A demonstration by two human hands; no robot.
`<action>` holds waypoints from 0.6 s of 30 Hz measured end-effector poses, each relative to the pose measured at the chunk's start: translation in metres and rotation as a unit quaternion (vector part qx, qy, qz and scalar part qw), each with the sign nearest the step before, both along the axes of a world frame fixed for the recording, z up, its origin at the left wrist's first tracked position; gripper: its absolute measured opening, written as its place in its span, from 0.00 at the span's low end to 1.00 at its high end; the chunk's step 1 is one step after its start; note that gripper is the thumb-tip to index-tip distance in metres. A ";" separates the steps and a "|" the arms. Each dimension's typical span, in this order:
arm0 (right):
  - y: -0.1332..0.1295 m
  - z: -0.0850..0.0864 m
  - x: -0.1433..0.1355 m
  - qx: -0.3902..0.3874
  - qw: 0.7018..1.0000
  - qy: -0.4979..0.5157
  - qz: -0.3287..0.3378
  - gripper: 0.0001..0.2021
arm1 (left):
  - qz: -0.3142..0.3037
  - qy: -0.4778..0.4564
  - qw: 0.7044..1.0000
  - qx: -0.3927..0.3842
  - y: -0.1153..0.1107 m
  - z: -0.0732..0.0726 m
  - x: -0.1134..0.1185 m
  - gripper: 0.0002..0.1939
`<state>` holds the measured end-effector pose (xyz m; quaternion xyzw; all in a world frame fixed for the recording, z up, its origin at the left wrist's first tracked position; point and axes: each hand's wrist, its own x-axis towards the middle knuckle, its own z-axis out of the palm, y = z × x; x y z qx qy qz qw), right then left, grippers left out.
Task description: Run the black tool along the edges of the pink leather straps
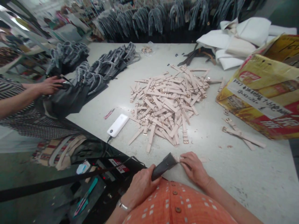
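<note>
Head view: the left hand point(144, 184) is wrapping its fingers around a black tool point(164, 166), whose mouth is pointing between one and two o'clock. The right hand point(195, 169) is pinching a pale strap point(203, 160) with its fingers together. This strap is lying at three o'clock from the tool's mouth; contact between them is unclear. At twelve o'clock, similar pieces are forming a pile point(168, 104) on the table point(210, 124). The strap is probably light, bendable yet springy; its flat edges near the buckle end likely offer the surest hold.
</note>
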<state>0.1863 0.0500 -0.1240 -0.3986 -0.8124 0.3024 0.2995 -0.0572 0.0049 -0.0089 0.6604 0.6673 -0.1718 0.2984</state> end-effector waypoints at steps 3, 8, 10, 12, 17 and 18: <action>0.002 0.000 0.001 -0.013 0.999 0.038 0.014 0.10 | -0.008 0.013 1.000 -0.006 0.003 0.004 0.001 0.15; 0.007 0.001 0.001 -0.030 0.998 0.053 0.026 0.09 | -0.038 0.002 0.999 0.005 0.011 0.011 0.003 0.12; 0.007 0.002 0.002 -0.033 0.998 0.053 0.031 0.09 | -0.043 -0.008 0.999 0.007 0.015 0.012 0.005 0.11; 0.006 0.001 0.003 -0.039 0.998 0.051 0.030 0.09 | -0.047 -0.018 0.999 0.007 0.020 0.012 0.007 0.11; 0.005 0.001 0.006 -0.081 0.996 0.030 0.006 0.10 | -0.054 -0.040 0.998 0.008 0.025 0.004 0.018 0.13; 0.006 0.001 0.007 -0.087 0.996 0.027 0.004 0.10 | -0.054 -0.043 0.998 0.008 0.025 0.003 0.018 0.14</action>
